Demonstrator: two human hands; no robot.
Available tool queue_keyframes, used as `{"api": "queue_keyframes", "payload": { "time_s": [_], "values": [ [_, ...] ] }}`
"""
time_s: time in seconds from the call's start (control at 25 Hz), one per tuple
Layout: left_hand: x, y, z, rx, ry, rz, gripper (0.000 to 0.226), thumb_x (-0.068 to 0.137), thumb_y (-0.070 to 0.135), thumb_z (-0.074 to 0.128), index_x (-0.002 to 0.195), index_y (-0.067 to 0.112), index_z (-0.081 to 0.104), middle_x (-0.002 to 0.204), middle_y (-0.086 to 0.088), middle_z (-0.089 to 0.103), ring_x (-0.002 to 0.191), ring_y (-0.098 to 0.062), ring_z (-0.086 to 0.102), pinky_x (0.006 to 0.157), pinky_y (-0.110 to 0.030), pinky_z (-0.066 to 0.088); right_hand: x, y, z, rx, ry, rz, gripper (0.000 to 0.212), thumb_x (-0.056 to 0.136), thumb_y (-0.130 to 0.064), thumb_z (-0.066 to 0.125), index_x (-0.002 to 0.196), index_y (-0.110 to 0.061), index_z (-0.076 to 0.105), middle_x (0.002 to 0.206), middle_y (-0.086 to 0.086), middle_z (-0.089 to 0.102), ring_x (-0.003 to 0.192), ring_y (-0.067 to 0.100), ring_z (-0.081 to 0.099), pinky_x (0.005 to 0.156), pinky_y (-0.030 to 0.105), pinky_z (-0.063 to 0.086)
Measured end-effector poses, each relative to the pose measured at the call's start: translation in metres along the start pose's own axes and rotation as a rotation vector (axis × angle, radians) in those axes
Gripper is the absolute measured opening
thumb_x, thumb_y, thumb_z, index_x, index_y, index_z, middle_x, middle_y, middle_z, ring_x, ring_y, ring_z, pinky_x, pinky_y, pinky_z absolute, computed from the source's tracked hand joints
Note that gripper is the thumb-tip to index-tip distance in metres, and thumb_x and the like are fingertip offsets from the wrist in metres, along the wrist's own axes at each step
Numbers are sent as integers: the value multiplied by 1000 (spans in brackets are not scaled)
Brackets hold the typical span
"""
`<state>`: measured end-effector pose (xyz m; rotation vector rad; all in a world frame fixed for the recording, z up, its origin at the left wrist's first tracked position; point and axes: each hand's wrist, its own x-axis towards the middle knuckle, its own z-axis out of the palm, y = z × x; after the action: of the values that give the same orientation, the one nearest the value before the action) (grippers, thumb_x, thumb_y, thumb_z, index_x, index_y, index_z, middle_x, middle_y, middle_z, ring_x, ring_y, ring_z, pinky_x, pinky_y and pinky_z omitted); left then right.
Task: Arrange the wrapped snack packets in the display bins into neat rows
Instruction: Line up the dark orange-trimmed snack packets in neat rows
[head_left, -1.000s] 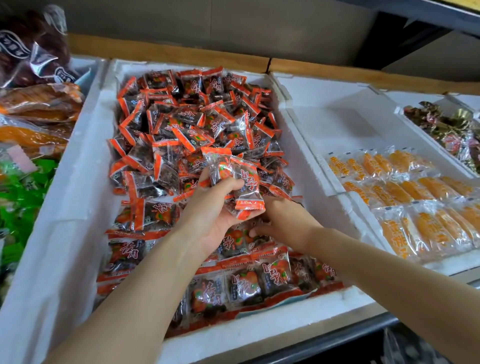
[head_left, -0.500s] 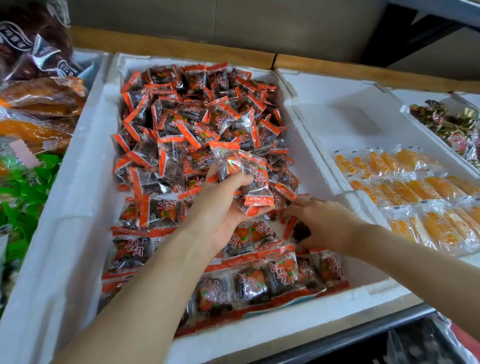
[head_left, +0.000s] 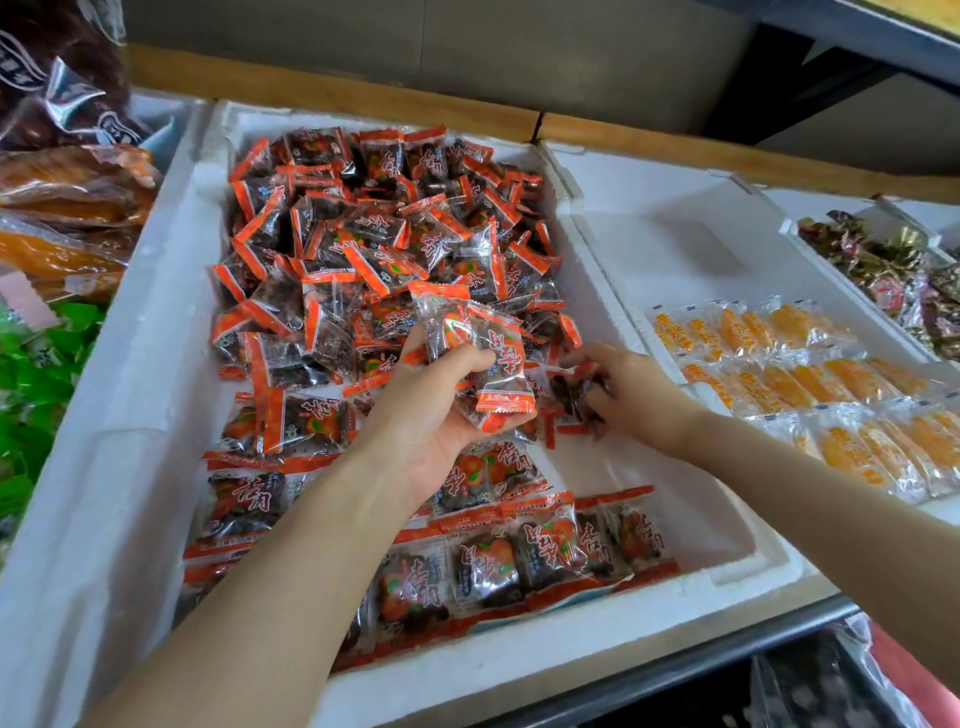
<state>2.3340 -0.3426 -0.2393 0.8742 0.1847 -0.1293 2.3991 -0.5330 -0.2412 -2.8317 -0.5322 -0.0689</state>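
White foam bins (head_left: 156, 322) sit below a grey wall (head_left: 519, 52), upper frame; centre, left hand (head_left: 431, 415) clutches packets (head_left: 483, 353), right hand (head_left: 634, 395) pinches a loose packet (head_left: 569, 392).

Plain grey wall (head_left: 519, 52) at back, soft even light. Wooden rail (head_left: 363, 104) runs along its foot, with one join. Dark metal shelf frame (head_left: 831, 47) upper right. Grey metal shelf edge (head_left: 675, 670) along front.

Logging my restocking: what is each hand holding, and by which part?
Left hand grips a bunch of clear orange-edged snack packets around their middles; right hand pinches one loose packet.
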Motion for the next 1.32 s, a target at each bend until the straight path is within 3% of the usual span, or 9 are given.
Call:
{"api": "queue_keyframes", "payload": {
  "time_s": [0.12,0.24,0.36,0.48,0.68,0.88,1.04,1.2,1.32],
  "values": [
    [0,0,-1,8,-2,10,28,89,-3,56,109,15,59,112,-18,67,89,-31,70,68,-52,59,17,2,6,-146,-59,28,30,93,-3,42,114,-8,63,121,9,54,105,23,55,91,21,39],
    [1,0,-1,8,-3,15,31,89,-3,56,115,15,57,113,-18,67,92,-32,69,67,-51,59,12,5,1,-280,-173,51,26,93,-24,56,108,-5,66,112,12,59,98,24,57,86,30,44],
    [0,0,1,4,-18,10,29,89,-3,55,111,15,59,112,-18,67,89,-31,70,69,-53,58,3,10,-11,9,-46,75,33,84,-13,68,117,-15,63,118,3,62,107,20,58,91,25,44],
    [-1,0,1,12,-18,6,29,89,-3,56,113,13,58,113,-18,67,88,-31,70,70,-53,58,-6,8,-13,387,-203,56,36,80,0,69,111,-17,60,106,-4,62,98,14,60,81,14,48],
    [-2,1,1,-2,-7,0,26,88,-4,56,109,13,57,114,-20,65,93,-34,68,71,-55,57,-16,8,9,-493,-129,-207,36,87,-17,60,121,-27,55,124,-6,49,114,18,46,97,30,39],
    [-2,0,1,2,-3,8,23,88,-5,55,100,15,58,114,-20,65,97,-36,67,72,-56,57,-31,7,11,-384,-295,-110,61,81,-1,59,135,-23,40,131,-3,44,111,22,56,85,33,45],
    [0,0,0,6,3,7,25,88,-4,56,102,17,58,114,-19,66,94,-35,68,72,-55,57,-34,12,7,-369,-328,-159,58,83,5,52,133,-21,41,130,-3,46,109,20,57,87,29,45],
    [1,0,-1,2,1,0,26,89,-4,56,108,13,59,114,-20,66,94,-34,68,66,-52,59,-15,4,0,-181,-36,18,36,90,-14,57,124,-15,43,124,4,48,108,24,54,84,31,43],
    [2,1,-2,11,13,-2,28,89,-2,56,113,11,58,113,-19,67,93,-34,69,67,-51,59,11,1,11,-229,56,98,50,91,-34,57,128,-9,34,127,12,45,111,30,53,86,37,45]
  ]
}}
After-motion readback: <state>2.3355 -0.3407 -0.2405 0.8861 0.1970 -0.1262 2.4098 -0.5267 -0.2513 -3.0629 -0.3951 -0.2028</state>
